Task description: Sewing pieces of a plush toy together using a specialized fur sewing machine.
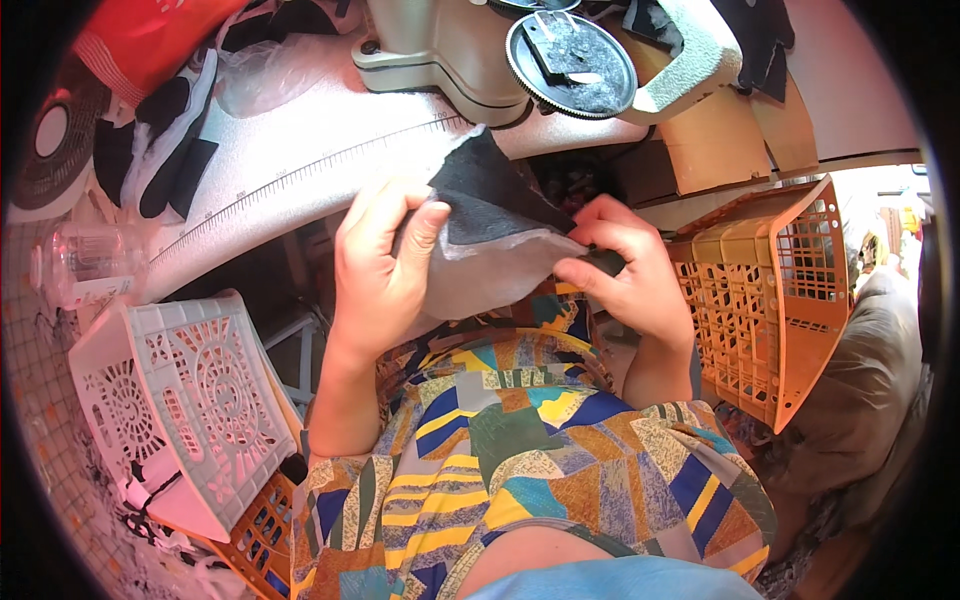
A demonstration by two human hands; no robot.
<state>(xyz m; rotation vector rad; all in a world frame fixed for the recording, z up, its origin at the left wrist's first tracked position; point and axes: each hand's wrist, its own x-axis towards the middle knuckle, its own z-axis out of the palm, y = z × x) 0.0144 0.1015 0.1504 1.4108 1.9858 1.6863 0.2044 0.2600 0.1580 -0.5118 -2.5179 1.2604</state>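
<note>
Over on the left sits a white plastic basket (190,400), tipped on its side, with a clear bottle (85,265) just above it (neither is being touched). Now to the middle: the left hand (380,265) curls around the near edge of a piece of dark grey felt (490,185), thumb on top, fingers tucked behind, a loose fold rather than a tight fist. The felt has a pale, thin backing layer (490,270) sagging beneath it, and the whole thing is held up in the air between the two hands, in front of the pale table edge (300,170). It looks light and floppy, soft enough to droop wherever it is not held, so the edges and corners seem the sensible places to grip; the thin layer could tear if yanked, I'd guess. The right hand (620,270) pinches the far corner, thumb pressed against bent fingers. Further right stands an orange basket (780,300).
</note>
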